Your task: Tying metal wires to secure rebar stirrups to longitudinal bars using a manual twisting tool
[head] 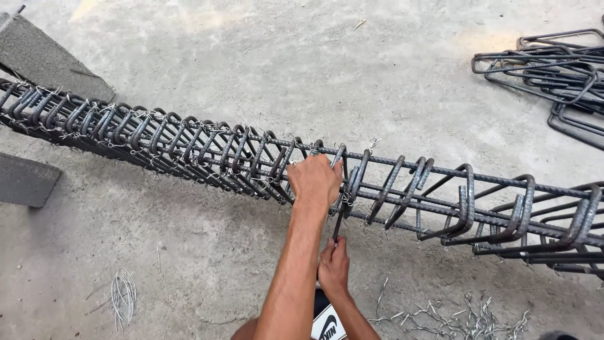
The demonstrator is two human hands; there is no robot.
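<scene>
A long cage of dark steel rebar point(189, 148) lies across the concrete floor from upper left to right, with closely spaced stirrups tied by thin wire on its left half. My left hand point(314, 181) grips the cage at its middle, closed over a stirrup and a top bar. Just below, my right hand point(333, 267) is closed on a thin dark metal hook tool point(338, 226) that points up into the cage beside the left hand. On the right part the stirrups point(465, 201) stand wider apart and tilted.
Loose bent stirrups point(553, 69) are piled at the upper right. Two grey concrete blocks point(44, 56) point(25, 179) sit at the left by the cage end. A wire loop point(123, 296) and wire scraps point(465, 321) lie on the floor. A shoe point(327, 324) shows at the bottom.
</scene>
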